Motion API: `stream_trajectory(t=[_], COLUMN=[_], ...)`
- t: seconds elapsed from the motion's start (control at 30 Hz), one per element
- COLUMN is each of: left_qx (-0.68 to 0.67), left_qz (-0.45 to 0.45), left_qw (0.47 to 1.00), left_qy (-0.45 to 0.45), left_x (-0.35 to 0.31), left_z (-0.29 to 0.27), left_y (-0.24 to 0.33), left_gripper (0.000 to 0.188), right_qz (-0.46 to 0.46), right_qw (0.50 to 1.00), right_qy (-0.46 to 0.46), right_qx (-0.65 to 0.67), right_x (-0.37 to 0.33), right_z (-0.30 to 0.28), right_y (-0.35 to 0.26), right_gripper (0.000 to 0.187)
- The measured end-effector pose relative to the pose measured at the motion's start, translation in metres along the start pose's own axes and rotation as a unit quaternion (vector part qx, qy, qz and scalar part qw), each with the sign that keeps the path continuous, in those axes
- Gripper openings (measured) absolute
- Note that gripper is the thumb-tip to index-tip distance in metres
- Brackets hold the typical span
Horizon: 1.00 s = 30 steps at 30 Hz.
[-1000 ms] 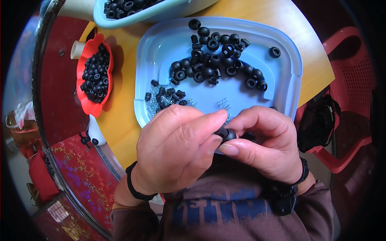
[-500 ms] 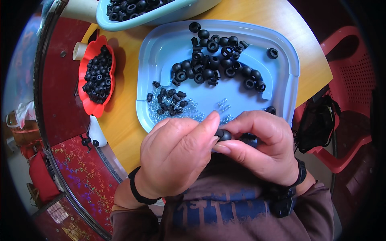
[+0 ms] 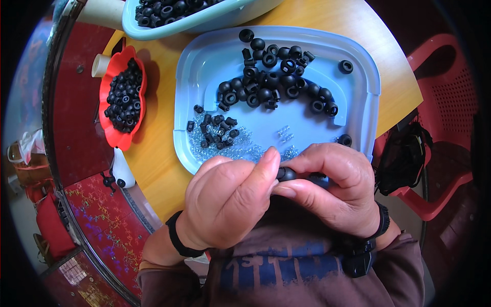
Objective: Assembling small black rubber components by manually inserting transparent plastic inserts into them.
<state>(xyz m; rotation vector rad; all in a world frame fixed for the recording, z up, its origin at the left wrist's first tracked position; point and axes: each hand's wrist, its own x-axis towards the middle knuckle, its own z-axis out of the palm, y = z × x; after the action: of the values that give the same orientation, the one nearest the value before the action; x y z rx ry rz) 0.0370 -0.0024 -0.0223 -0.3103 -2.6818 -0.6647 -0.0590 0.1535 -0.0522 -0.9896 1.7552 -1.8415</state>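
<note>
Grip: a black rounded piece (image 3: 288,174) is pinched by the right grip (image 3: 335,187), its left end met by the closed fingertips of the left grip (image 3: 227,197); it is held at the 6 o'clock of the blue tray (image 3: 312,130).
Desk (image 3: 396,92): the tray is carried on its yellow top.
Basin (image 3: 215,21): set at the tray's 10 o'clock, with black parts inside.
Red bowl (image 3: 121,139): seen at 9 o'clock, heaped with small black parts.
Black balls (image 3: 272,79): clustered toward the tray's 12 o'clock.
Fittings (image 3: 231,122): scattered at 8 o'clock.
Springs (image 3: 241,140): spread around those fittings.

Yellow table (image 3: 161,115): light-blue tray (image 3: 312,134), pale-teal tub (image 3: 245,11), red scalloped bowl (image 3: 121,139).
</note>
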Motion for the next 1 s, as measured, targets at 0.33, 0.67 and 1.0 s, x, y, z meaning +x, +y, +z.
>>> stream_trajectory(t=[0.33, 0.67, 1.0], left_qx=[0.012, 0.041, 0.036], left_qz=[-0.019, -0.032, -0.018], left_qw=[1.000, 0.999, 0.998], left_qy=[-0.005, 0.015, 0.038], left_x=[-0.003, -0.005, -0.008], left_z=[0.006, 0.016, 0.018], left_y=[0.003, 0.003, 0.003], left_gripper=[0.046, 0.059, 0.053], right_qz=[0.084, 0.197, 0.122], right_qw=[0.992, 0.965, 0.981], right_qy=[-0.018, -0.038, -0.014], right_qx=[0.096, 0.170, 0.149], right_x=[-0.002, -0.001, -0.002], right_z=[-0.003, -0.007, -0.003], right_y=[0.001, -0.008, -0.002], right_gripper=[0.013, 0.015, 0.010])
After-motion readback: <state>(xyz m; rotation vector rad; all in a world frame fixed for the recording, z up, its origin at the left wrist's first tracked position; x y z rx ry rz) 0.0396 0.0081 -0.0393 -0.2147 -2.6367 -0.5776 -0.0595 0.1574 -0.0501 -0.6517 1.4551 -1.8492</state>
